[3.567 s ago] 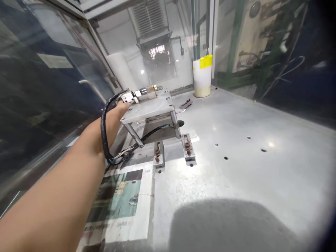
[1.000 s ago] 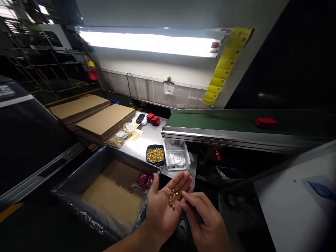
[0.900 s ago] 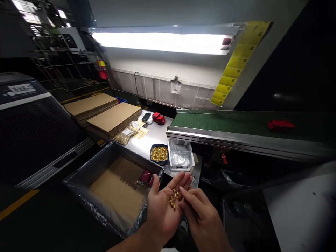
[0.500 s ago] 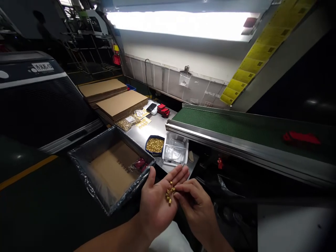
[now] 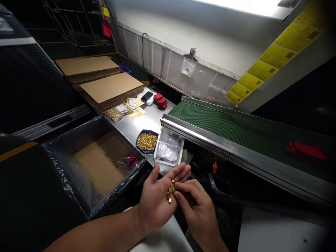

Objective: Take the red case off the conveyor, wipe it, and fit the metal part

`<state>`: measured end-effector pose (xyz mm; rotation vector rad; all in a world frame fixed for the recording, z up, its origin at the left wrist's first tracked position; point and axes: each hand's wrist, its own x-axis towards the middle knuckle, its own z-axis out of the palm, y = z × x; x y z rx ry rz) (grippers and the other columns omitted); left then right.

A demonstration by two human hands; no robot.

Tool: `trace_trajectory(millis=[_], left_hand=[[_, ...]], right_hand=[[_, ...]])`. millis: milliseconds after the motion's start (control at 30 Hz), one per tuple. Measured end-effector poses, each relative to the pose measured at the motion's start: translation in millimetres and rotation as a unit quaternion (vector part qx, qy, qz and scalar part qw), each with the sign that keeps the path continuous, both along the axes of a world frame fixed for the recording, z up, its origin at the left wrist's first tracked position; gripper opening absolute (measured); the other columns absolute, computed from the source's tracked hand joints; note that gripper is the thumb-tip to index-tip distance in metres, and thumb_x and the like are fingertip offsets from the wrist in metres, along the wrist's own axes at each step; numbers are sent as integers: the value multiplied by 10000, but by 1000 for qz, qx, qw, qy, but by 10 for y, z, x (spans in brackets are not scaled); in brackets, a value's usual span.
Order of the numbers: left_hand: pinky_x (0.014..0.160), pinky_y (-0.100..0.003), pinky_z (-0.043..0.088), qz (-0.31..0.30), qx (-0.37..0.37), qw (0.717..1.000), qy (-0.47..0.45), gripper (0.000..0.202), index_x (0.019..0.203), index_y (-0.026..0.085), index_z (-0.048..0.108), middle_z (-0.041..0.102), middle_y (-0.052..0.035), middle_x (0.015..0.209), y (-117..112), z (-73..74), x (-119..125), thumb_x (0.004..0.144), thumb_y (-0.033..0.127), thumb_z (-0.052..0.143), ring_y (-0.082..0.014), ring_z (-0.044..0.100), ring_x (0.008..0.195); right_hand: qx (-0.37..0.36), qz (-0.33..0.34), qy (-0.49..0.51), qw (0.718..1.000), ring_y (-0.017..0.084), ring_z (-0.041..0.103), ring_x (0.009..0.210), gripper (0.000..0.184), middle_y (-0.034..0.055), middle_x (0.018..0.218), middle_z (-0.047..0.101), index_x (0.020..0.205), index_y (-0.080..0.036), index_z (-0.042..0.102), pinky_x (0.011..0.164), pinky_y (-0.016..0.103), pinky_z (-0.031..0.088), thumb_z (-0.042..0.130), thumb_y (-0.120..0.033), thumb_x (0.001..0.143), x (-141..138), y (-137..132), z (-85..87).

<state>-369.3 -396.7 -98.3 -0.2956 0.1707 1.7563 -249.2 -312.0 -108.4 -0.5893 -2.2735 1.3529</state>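
My left hand (image 5: 156,201) lies palm up, thumb spread and fingers stretched out. Several small gold-coloured metal pieces (image 5: 169,200), short and stubby, rest on its palm near the fingers. My right hand (image 5: 196,206) comes in from the right, thumb and forefinger pinched on one such metal piece at the edge of the palm. Its other fingers are curled. Beyond my hands, a blue tray (image 5: 141,149) holds many small gold-coloured pieces. Against it stands a white box (image 5: 179,156) with clear plastic bags (image 5: 166,147) inside.
At left is a plastic-lined box (image 5: 56,164) with cardboard and a dark red packet (image 5: 130,160). Cardboard stacks (image 5: 110,84), a bag of gold-coloured pieces (image 5: 118,112), a phone (image 5: 147,96) and red packs (image 5: 159,100) lie farther back. A green conveyor (image 5: 207,119) carries a red item (image 5: 306,150) on the right.
The camera has tilted downward and moved closer, so the table things appear lower and larger. Both hands keep nearly the same pose, the right still pinching at the left palm.
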Motion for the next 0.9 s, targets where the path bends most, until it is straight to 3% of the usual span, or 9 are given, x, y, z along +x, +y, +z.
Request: trace_trajectory(millis=[100,233,300,467,667,900], left_hand=[[1240,-409,111,-20,42,999,-3,807,1458,4,306,360,-231,1520,108,-36,-196,957,632,241,-294,289,1449],[1241,-423,98,-37,98,994,-10,768,1466,1,283,367,-248,1510,220,-95,-429,972,587,224,-305,308,1440],[1241,-433,94,-47,113,992,-15,767,1465,-5,280,360,-254,1511,251,-131,-533,973,580,221,-312,303,1442],[1244,-425,56,-60,101,993,-24,799,1470,11,284,334,-223,1536,270,-184,-769,959,618,187,-284,253,1465],[1247,-420,64,-20,115,992,-48,812,1478,20,263,323,-206,1547,275,-163,-927,957,632,151,-282,258,1463],[1249,-435,100,1,132,989,-73,787,1450,-8,306,336,-233,1532,295,-267,-985,967,609,227,-311,287,1448]], right_hand=[[113,-38,25,993,149,639,872,260,58,972,610,1125,-219,653,739,259,576,564,-97,914,-137,-19,7],[288,-76,50,953,176,652,911,352,84,999,633,1159,-181,639,774,282,590,598,-7,856,-306,-47,-76],[332,-78,41,939,185,659,905,360,91,1003,645,1162,-170,637,767,291,596,615,-5,842,-387,-38,-103],[266,-45,-29,962,178,657,905,326,104,1002,628,1181,-165,624,737,281,607,569,-38,885,-631,25,-34],[322,-36,5,946,179,655,890,336,99,982,638,1141,-160,635,764,295,599,603,1,847,-858,105,-1],[207,-70,32,975,168,633,932,256,68,978,633,1067,-186,643,830,296,564,596,-33,866,-903,112,-87]])
